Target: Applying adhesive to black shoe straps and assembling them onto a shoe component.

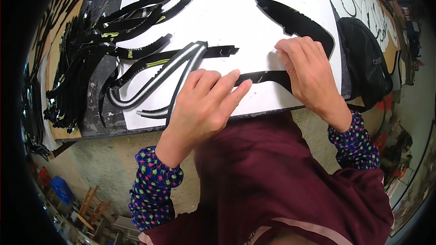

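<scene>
A broad black strip (299, 22) with a notched inner edge bends in a U on the white board. Its lower arm runs left beneath my right hand to my left hand. The thumb and forefinger of my left hand (204, 102) close on that end. My right hand (311, 70) is above the bend, thumb and fingertips drawn together; whatever they hold, if anything, is too small to tell. Under and beside my left wrist lies a folded black strip with a grey stripe (175, 63). Another black strip (220, 51) ends just above my left fingers.
Many black strips with yellow-green marks (77, 63) are heaped at the table's left. The white board (227, 13) covers the middle. A black bag (363, 59) sits at the right edge, with thin pale strips (359, 0) beyond. A blue container (61, 189) stands on the floor, lower left.
</scene>
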Tool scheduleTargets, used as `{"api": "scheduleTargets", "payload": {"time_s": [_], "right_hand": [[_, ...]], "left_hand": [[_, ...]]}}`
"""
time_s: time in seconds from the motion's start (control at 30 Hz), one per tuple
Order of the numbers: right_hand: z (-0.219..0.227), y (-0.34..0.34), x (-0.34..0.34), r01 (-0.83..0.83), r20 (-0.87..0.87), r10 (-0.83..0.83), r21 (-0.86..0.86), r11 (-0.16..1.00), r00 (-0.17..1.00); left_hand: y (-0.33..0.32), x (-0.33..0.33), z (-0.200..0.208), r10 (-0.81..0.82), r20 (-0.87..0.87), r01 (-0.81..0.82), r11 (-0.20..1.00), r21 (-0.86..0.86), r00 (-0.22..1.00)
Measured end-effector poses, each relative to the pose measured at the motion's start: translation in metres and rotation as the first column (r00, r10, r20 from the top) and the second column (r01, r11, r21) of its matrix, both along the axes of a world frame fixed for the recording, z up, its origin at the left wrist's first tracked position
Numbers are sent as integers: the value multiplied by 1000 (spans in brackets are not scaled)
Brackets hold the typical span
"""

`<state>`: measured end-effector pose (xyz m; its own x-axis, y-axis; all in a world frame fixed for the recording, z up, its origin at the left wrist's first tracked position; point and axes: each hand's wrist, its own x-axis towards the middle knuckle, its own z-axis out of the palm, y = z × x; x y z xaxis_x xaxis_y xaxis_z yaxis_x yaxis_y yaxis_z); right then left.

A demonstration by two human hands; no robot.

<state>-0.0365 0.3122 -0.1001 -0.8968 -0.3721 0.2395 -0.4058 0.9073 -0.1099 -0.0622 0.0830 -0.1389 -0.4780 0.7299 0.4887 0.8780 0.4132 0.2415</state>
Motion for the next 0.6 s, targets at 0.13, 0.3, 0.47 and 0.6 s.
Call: {"api": "scheduleTargets", "payload": {"time_s": [0.13, 0.3, 0.47, 0.6], "right_hand": [[-4, -31, -24, 22, -260, -59, -144, 989, 964], [-30, -65, -45, 119, -203, -134, -81, 990, 970], [-22, -72, -43, 92, -202, -95, -24, 995, 975], [-28, -80, -31, 227, -209, -226, -18, 974, 952]], "left_hand": [[-1, -6, 9, -17, 71, 9, 994, 111, 997], [-7, -15, 6, 8, 60, -25, 954, 300, 998], [-17, -4, 5, 46, 151, -100, 923, 371, 987], [-7, -4, 1, 17, 174, -88, 908, 410, 985]]}}
